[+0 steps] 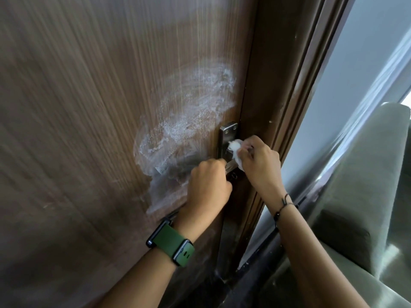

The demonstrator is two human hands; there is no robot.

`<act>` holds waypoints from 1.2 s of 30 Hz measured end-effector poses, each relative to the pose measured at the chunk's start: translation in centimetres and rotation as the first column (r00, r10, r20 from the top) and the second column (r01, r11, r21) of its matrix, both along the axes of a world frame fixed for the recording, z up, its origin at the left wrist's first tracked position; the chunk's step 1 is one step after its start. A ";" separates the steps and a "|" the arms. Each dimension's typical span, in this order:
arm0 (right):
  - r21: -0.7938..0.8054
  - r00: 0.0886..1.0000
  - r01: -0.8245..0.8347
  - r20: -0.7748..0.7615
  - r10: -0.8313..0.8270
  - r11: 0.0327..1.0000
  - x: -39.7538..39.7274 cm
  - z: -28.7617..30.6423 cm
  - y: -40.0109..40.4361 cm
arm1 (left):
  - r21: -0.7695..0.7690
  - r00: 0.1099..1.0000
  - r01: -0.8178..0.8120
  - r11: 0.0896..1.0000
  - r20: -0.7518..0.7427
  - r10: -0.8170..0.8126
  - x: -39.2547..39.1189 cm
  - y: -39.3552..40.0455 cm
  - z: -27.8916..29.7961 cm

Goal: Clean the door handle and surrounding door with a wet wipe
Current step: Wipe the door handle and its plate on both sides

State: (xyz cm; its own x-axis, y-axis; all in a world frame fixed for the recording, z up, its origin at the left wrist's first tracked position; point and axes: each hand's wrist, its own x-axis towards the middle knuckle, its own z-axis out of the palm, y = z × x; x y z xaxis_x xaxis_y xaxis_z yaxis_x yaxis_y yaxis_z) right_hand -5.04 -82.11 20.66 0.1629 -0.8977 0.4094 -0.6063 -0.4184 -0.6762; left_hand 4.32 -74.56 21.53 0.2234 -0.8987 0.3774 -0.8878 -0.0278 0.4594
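A brown wood-grain door [89,130] fills the left of the head view, with a wide smear of white wet streaks [189,121] above and left of the lock. A metal handle plate [228,133] sits at the door's right edge. My left hand [208,185], with a green watch strap on the wrist, is closed around the lever [230,166], which is mostly hidden. My right hand [260,161] pinches a crumpled white wet wipe [236,152] and presses it against the plate where the lever joins it.
The dark brown door frame [289,85] runs down the right of the door. Beyond it are a pale wall [347,90] and a grey-green upholstered sofa [367,196] close to my right arm. A dark floor [255,285] shows below.
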 end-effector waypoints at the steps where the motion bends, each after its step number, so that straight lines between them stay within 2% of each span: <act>1: 0.040 0.998 -0.016 0.061 0.014 0.999 0.4 0.0 -0.2 | -0.001 1.000 -0.004 1.000 0.008 0.004 0.0 -0.1 0.0; 4: 0.178 0.959 -0.077 0.282 0.024 0.981 0.4 -0.4 -0.2 | 0.018 1.000 -0.019 1.000 0.002 0.019 0.0 -0.3 0.1; 6: 0.302 0.876 -0.155 0.483 -0.010 0.941 -0.5 -1.5 0.2 | 0.027 1.000 -0.024 0.999 0.011 0.024 0.1 -0.3 0.0; 8: 0.418 0.744 -0.283 0.664 -0.078 0.863 -0.6 -2.2 0.8 | 0.032 0.999 -0.028 0.999 0.024 0.027 0.0 -0.3 0.0; 10: 0.448 0.592 -0.393 0.792 -0.152 0.803 0.2 -2.1 0.6 | 0.036 0.999 -0.035 0.999 0.031 0.034 -0.1 -0.5 0.1; 14: 0.413 0.361 -0.504 0.899 -0.250 0.758 0.7 -3.1 1.2 | 0.039 0.999 -0.011 0.999 0.038 0.009 0.1 -0.2 0.2; 19: 0.330 0.104 -0.671 0.929 -0.356 0.664 0.7 -3.7 0.9 | 0.021 1.000 -0.002 1.000 0.022 0.002 0.1 -0.2 0.5; 23: 0.266 -0.050 -0.759 0.886 -0.461 0.594 1.1 -4.2 1.7 | 0.016 1.000 0.013 1.000 0.013 -0.013 0.1 0.0 0.5; 28: 0.186 -0.235 -0.799 0.779 -0.581 0.572 2.1 -3.0 1.6 | 0.010 1.000 -0.004 1.000 0.008 0.004 0.1 -0.2 0.5; 33: 0.079 -0.349 -0.816 0.722 -0.597 0.573 2.1 -3.2 2.9 | 0.010 1.000 0.000 1.000 -0.011 0.000 0.1 -0.1 0.3; 36: 0.112 -0.330 -0.808 0.727 -0.602 0.579 2.5 -3.1 2.6 | 0.018 1.000 -0.008 1.000 -0.010 0.008 0.0 0.0 0.2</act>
State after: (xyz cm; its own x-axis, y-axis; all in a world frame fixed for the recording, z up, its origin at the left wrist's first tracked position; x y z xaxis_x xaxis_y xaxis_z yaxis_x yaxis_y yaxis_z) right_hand -2.52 -79.51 17.61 0.4716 -0.8428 -0.2595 0.8684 0.4950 -0.0296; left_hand 4.33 -74.54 21.70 0.2344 -0.9034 0.3589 -0.8828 -0.0432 0.4677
